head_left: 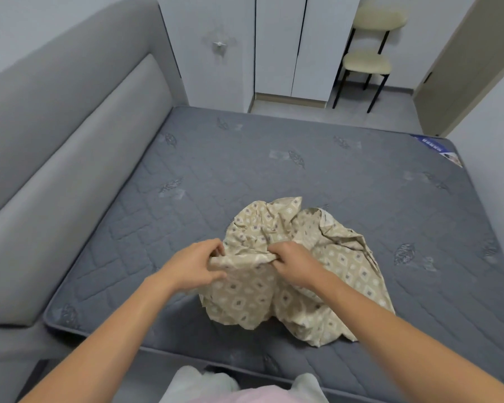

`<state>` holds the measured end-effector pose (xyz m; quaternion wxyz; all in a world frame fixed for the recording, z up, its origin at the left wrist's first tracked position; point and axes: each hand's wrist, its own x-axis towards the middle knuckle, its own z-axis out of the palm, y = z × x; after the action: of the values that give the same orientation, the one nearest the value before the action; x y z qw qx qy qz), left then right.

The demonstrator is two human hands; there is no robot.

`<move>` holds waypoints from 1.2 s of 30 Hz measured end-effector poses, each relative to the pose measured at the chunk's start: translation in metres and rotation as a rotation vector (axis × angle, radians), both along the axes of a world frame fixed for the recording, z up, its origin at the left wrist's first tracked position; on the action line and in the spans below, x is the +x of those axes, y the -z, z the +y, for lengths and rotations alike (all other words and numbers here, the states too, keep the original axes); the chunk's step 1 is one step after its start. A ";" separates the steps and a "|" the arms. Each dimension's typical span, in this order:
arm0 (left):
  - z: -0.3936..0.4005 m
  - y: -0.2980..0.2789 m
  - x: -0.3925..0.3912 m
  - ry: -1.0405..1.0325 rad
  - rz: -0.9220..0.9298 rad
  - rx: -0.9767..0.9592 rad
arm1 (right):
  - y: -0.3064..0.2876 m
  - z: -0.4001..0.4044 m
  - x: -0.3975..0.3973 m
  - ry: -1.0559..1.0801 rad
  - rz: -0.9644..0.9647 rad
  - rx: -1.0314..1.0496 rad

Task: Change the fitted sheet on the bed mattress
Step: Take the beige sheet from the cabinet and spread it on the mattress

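A crumpled beige fitted sheet printed with small grey-and-white diamonds (297,266) was seen bunched in a loose heap on the near half of a bare grey quilted mattress (274,170), close to the mattress's front edge. The sheet's upper fold was gripped by both hands, which were held near each other above the heap. The left hand (197,264) was curled around the fabric's left end, its fingers drawn in and the cloth pinched against the thumb. The right hand (296,264) was clamped on the same ridge of fabric just beside it, the fingers folded under so that their tips were hidden in the cloth. A short span of sheet was stretched between the two grips. Both bare forearms were extended from the bottom corners of the view.

The mattress was bordered on the left by a grey upholstered padded headboard (70,126). A blue-and-white printed label (438,148) was seen at the mattress's far right corner; its wording was too small to be read. Beyond the bed, white wardrobe doors (291,45) were shown closed, with two cream-cushioned black-legged stools (367,62), apparently stacked, just to their right. A beige door (472,62) was seen at the right edge.
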<state>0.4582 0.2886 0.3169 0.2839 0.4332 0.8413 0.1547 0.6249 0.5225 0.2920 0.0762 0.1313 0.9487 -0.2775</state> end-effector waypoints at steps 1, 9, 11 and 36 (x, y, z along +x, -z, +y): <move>0.007 0.002 0.005 0.030 -0.009 -0.002 | -0.006 -0.005 -0.003 -0.006 0.011 -0.018; 0.044 0.013 0.024 -0.001 -0.196 0.193 | -0.007 -0.001 0.015 0.034 -0.023 -0.113; 0.045 0.008 0.019 -0.003 -0.205 0.230 | 0.001 0.007 0.024 0.050 -0.055 -0.169; 0.069 -0.018 -0.003 0.039 -0.328 0.288 | 0.014 0.048 0.068 0.156 -0.283 -0.067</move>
<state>0.4549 0.3578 0.3344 0.3552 0.4544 0.7445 0.3364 0.6929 0.5707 0.2781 0.1915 0.2396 0.9056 -0.2930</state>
